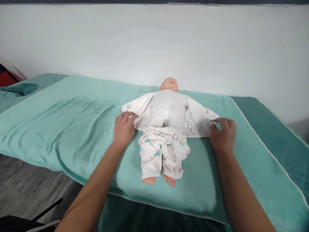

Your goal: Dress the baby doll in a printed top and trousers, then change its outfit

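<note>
A baby doll [169, 103] lies on its back on the teal bed cover, head toward the wall and feet toward me. Its white baby shirt [198, 122] is spread open to both sides, baring the pale cloth torso. Printed baby trousers [154, 151] are bunched around the doll's legs, with both feet poking out below the cuffs. At the shirt's left edge, my left hand [124, 127] has its fingers curled on the fabric. My right hand [224, 133] pinches the opposite edge between thumb and forefinger.
The teal cover [72, 129] is wrinkled on the left, and a darker teal strip [272, 138] shows on the right. A white wall [154, 42] stands behind the bed. Grey flooring [29, 180] and a thin black rod [48, 209] appear at lower left.
</note>
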`<state>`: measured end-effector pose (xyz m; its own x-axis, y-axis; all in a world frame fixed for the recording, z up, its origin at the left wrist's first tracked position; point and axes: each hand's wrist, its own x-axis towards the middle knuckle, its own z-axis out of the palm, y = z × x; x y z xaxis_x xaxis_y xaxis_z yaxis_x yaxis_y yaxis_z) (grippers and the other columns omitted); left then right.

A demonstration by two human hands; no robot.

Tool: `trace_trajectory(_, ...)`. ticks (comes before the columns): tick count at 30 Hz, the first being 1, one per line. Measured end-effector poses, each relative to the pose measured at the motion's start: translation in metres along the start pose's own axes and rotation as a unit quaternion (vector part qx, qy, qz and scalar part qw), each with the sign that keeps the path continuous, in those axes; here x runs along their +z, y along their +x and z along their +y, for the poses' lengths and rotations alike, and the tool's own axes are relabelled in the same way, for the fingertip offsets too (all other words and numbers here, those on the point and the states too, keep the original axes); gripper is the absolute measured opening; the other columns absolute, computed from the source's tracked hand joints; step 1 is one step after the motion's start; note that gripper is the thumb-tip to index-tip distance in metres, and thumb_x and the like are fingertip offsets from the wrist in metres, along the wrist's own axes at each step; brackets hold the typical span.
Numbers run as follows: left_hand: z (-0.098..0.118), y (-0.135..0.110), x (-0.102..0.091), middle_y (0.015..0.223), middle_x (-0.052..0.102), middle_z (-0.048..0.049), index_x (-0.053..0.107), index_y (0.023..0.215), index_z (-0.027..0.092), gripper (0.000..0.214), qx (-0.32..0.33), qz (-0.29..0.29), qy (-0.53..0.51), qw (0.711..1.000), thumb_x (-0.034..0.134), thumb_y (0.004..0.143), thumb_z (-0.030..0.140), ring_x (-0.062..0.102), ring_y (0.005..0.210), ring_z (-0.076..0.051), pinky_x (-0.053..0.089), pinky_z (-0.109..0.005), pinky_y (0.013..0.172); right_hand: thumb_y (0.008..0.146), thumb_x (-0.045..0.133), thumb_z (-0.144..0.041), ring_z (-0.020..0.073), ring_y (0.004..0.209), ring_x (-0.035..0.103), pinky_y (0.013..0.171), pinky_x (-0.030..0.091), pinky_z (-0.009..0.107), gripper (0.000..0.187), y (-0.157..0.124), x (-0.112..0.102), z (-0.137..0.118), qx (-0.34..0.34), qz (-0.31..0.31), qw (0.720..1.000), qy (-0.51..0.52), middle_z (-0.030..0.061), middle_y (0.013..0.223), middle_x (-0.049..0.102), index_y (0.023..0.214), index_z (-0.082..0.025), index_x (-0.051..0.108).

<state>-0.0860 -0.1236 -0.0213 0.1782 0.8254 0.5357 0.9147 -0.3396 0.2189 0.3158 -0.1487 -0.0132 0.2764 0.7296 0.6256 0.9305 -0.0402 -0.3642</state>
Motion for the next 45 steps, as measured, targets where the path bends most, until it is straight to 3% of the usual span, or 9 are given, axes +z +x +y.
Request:
trace_trajectory(3,0.007,-0.003,-0.001,0.126,0.069,-0.0046,0.070,0.116,0.028,0.045,0.117,-0.054,-0.050,0.990,0.047,0.086,0.003,0.056,0.117,-0.025,0.039,-0.040,0.091,0.086,0.049,-0.021,0.0264,0.112,0.056,0.100,0.044,0.042,0.018,-0.001,0.000,-0.004,-0.040,0.017,0.998,0.044,0.0148,0.110,0.064,0.097,-0.019,0.063)
trace_trajectory(7,0.013,-0.009,-0.001,0.119,0.072,-0.0050,0.075,0.099,0.025,0.024,0.162,-0.089,-0.080,0.979,0.057,0.089,0.014,0.058,0.115,-0.025,0.038,-0.042,0.091,0.088,0.052,-0.022,0.0265,0.108,0.059,0.098,0.046,0.043,0.014,-0.002,0.001,-0.011,-0.107,0.032,0.990,0.092,0.0134,0.107,0.067,0.095,-0.020,0.064)
trace_trajectory(13,0.015,-0.016,0.001,0.120,0.072,-0.0069,0.076,0.101,0.022,0.018,0.170,-0.084,-0.111,0.976,0.062,0.090,0.022,0.056,0.122,-0.027,0.039,-0.043,0.099,0.097,0.049,-0.031,0.0221,0.084,0.061,0.076,0.046,0.035,0.021,-0.012,-0.002,-0.037,-0.223,-0.181,0.951,0.112,0.0080,0.090,0.069,0.088,-0.021,0.065)
trace_trajectory(18,0.016,-0.019,0.002,0.122,0.071,-0.0074,0.075,0.107,0.023,0.022,0.149,-0.093,-0.142,0.974,0.060,0.092,0.022,0.055,0.125,-0.026,0.040,-0.043,0.102,0.099,0.047,-0.039,0.0194,0.074,0.058,0.068,0.041,0.033,0.033,-0.019,-0.005,-0.049,-0.201,-0.236,0.945,0.109,0.0049,0.076,0.065,0.076,-0.021,0.062)
trace_trajectory(25,0.018,-0.018,0.001,0.117,0.071,-0.0080,0.075,0.104,0.022,0.023,0.121,-0.098,-0.164,0.974,0.057,0.091,0.020,0.056,0.117,-0.026,0.042,-0.042,0.101,0.099,0.047,-0.043,0.0182,0.068,0.058,0.060,0.036,0.032,0.037,-0.023,-0.007,-0.049,-0.150,-0.225,0.961,0.062,0.0024,0.071,0.063,0.070,-0.022,0.058)
trace_trajectory(31,0.020,-0.018,-0.002,0.102,0.071,-0.0070,0.070,0.094,0.020,0.020,0.100,-0.096,-0.135,0.981,0.050,0.094,0.019,0.056,0.097,-0.024,0.044,-0.039,0.086,0.099,0.047,-0.033,0.0256,0.109,0.062,0.093,0.049,0.039,0.024,-0.021,-0.001,-0.049,-0.233,-0.141,0.958,0.095,0.0113,0.117,0.069,0.104,-0.020,0.068)
trace_trajectory(34,0.022,-0.018,-0.003,0.096,0.069,-0.0064,0.067,0.090,0.021,0.019,0.102,-0.100,-0.115,0.983,0.049,0.095,0.020,0.054,0.091,-0.024,0.041,-0.039,0.081,0.099,0.046,-0.031,0.0284,0.134,0.052,0.111,0.041,0.045,0.035,-0.020,0.005,-0.051,-0.276,-0.180,0.942,0.066,0.0126,0.143,0.059,0.126,-0.018,0.064)
trace_trajectory(37,0.022,-0.018,-0.003,0.093,0.067,-0.0062,0.065,0.085,0.021,0.016,0.105,-0.109,-0.097,0.984,0.052,0.094,0.021,0.052,0.089,-0.024,0.040,-0.038,0.078,0.101,0.044,-0.034,0.0292,0.142,0.046,0.117,0.034,0.051,0.043,-0.020,0.011,-0.054,-0.236,-0.230,0.944,0.011,0.0124,0.151,0.053,0.137,-0.016,0.058)
trace_trajectory(45,0.020,-0.018,0.000,0.088,0.065,-0.0063,0.060,0.082,0.020,0.013,0.085,-0.109,-0.103,0.985,0.052,0.092,0.019,0.052,0.086,-0.024,0.041,-0.038,0.078,0.102,0.040,-0.028,0.0261,0.123,0.064,0.110,0.041,0.047,0.034,-0.024,0.002,-0.061,-0.134,-0.185,0.973,-0.017,0.0109,0.129,0.070,0.108,-0.019,0.073)
